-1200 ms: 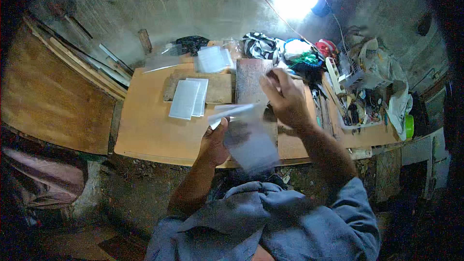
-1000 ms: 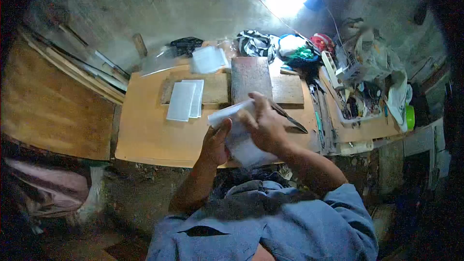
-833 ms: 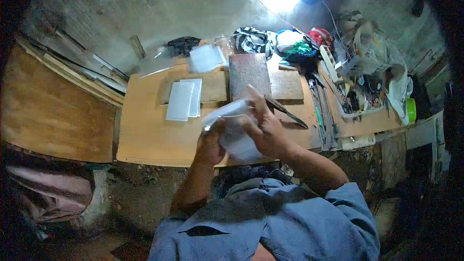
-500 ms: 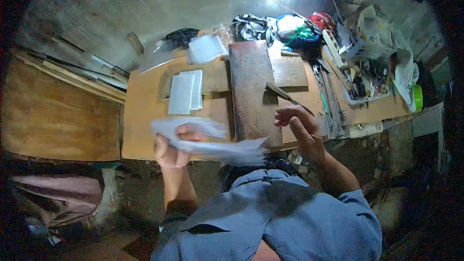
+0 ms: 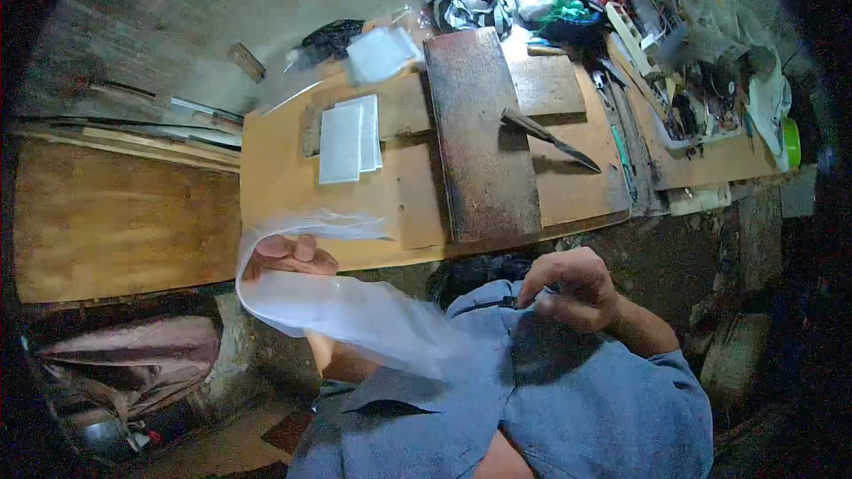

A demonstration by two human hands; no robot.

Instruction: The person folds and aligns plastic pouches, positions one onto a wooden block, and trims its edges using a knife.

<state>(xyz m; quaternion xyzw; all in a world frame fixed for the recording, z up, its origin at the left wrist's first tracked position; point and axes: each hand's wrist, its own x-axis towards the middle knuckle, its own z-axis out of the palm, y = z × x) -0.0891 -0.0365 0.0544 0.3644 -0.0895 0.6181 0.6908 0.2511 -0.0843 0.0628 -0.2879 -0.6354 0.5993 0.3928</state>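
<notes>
My left hand [image 5: 291, 257] grips a bunch of thin, whitish, see-through sheets [image 5: 355, 309]. They bend around the hand in a loop, with loose ends trailing toward my shirt, partly blurred. My right hand [image 5: 575, 288] is raised in front of my chest, fingers curled and pinched together; anything between the fingertips is hidden. Beyond it, a knife [image 5: 550, 140] lies with its handle on a dark wooden board [image 5: 479, 142] and its blade over the table. Small white sheets [image 5: 342, 146] lie overlapped on the left part of the table.
The wooden table [image 5: 408, 235] has more clear plastic sheets [image 5: 383, 55] at its back. To the right stands a plastic tray [image 5: 706, 137] of tools. Bundled cloths and bags [image 5: 470, 7] line the wall. A brown cloth [image 5: 142, 355] hangs at lower left.
My left hand has moved left with the sheets, which now curve around it. My right hand has drawn back from beside the knife to my chest, its fingers closing. The view has shifted.
</notes>
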